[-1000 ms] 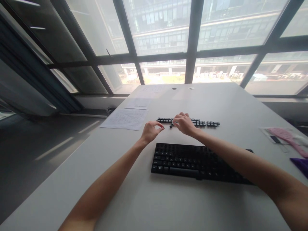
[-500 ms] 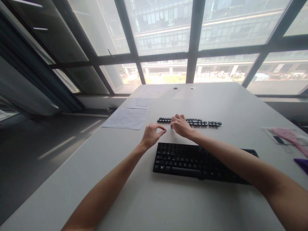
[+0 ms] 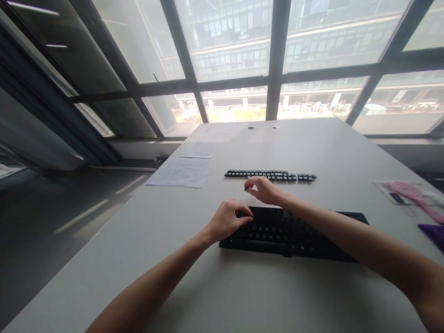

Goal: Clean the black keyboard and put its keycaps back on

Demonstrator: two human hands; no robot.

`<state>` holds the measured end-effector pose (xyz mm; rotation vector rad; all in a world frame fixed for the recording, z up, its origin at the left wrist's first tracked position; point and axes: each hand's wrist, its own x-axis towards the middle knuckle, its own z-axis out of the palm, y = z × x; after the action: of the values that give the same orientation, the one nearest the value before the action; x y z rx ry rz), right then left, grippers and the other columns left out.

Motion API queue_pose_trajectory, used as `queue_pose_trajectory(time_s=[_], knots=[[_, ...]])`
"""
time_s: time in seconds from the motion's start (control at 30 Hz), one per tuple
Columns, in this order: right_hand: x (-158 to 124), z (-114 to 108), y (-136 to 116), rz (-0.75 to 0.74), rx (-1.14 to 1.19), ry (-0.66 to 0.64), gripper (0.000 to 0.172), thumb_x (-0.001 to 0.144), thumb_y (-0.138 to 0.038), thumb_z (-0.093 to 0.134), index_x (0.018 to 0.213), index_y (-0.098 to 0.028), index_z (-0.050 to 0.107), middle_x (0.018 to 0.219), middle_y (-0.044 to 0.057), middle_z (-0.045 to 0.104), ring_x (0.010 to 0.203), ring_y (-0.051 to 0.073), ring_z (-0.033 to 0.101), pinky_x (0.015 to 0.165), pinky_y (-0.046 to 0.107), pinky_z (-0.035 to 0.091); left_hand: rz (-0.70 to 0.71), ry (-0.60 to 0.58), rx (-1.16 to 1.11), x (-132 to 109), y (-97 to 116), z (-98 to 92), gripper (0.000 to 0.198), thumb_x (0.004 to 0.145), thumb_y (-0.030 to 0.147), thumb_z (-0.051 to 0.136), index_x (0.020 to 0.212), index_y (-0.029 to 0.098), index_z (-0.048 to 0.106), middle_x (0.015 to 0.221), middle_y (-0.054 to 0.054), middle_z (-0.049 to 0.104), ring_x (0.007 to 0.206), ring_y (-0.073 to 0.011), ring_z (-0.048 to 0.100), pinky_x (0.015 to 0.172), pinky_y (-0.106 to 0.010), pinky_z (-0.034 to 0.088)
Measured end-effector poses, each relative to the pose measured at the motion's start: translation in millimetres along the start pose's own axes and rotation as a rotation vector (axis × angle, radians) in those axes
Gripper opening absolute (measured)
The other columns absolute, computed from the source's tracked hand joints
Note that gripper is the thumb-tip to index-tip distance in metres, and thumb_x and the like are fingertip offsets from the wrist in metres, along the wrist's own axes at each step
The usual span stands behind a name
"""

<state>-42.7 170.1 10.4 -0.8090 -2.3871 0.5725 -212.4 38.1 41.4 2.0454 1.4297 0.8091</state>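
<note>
A black keyboard [image 3: 270,245] lies across the white table, its lower rows carrying keys while the upper part looks bare and dark. My left hand [image 3: 231,219] is over its left side, thumb and forefinger pinched on a small black keycap [image 3: 252,217]. Between the keyboard and the rows of loose keycaps [image 3: 239,173] my right hand [image 3: 264,189] hovers, pinching another black keycap [image 3: 246,188]. The loose keycaps stand in neat lines beyond my right hand, with a short separate group [image 3: 306,177] at their right end. My right forearm covers part of the keyboard's right side.
Papers [image 3: 182,172] lie along the table's left edge. To the right are a pink handled object [image 3: 412,193] on a clear bag and a purple item [image 3: 433,236]. Two round holes sit at the table's far end, before large windows.
My left hand has come down and right, from in front of the loose keycaps to over the keyboard. My right hand has drawn back slightly from the rows, a keycap in its fingers.
</note>
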Motion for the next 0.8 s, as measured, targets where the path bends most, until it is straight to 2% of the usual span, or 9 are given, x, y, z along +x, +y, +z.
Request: queue_pose_trajectory(time_s=[0.2,0.33,0.5,0.7,0.8], knots=[[-63,-28,-26,0.120,0.180,0.009,0.012,0.084,-0.015,0.067,0.091,-0.020,0.076,0.087,0.003,0.077,0.078,0.018,0.067,0.074,0.029,0.050,0.096,-0.036,0.062,-3,-2,15.4,0.013,0.084,0.017,0.070,0.082,0.027,0.080,0.088,0.000,0.079,0.084,-0.0203,0.067,0.086,-0.035,0.052],[-94,-28,-43,0.171,0.224,-0.021,0.014,0.084,-0.014,0.067,0.088,-0.022,0.076,0.084,0.002,0.076,0.077,0.018,0.067,0.073,0.030,0.050,0.154,-0.017,0.125,-6,-6,19.3,0.016,0.088,0.017,0.067,0.083,0.026,0.080,0.092,-0.001,0.079,0.083,-0.0192,0.065,0.083,-0.035,0.052],[-106,-12,-51,0.128,0.192,-0.005,0.018,0.086,-0.011,0.065,0.092,-0.024,0.075,0.088,0.002,0.075,0.081,0.020,0.068,0.077,0.032,0.050,0.234,-0.005,0.233,-12,-4,20.6,0.020,0.093,0.017,0.062,0.086,0.025,0.080,0.095,-0.003,0.078,0.084,-0.0197,0.061,0.083,-0.035,0.054],[-109,1,-51,0.066,0.101,0.041,0.015,0.086,-0.010,0.066,0.086,-0.023,0.073,0.084,0.004,0.073,0.083,0.021,0.065,0.078,0.033,0.051,0.309,0.000,0.358,-26,4,19.2,0.023,0.097,0.023,0.055,0.096,0.024,0.078,0.105,-0.007,0.074,0.093,-0.0221,0.059,0.089,-0.041,0.054],[-111,3,-51,0.060,0.116,0.064,0.015,0.087,-0.009,0.065,0.082,-0.022,0.072,0.086,0.005,0.073,0.083,0.021,0.065,0.078,0.033,0.052,0.319,0.000,0.368,-29,5,21.3,0.024,0.098,0.023,0.054,0.095,0.024,0.077,0.106,-0.007,0.073,0.094,-0.0228,0.058,0.091,-0.042,0.053]])
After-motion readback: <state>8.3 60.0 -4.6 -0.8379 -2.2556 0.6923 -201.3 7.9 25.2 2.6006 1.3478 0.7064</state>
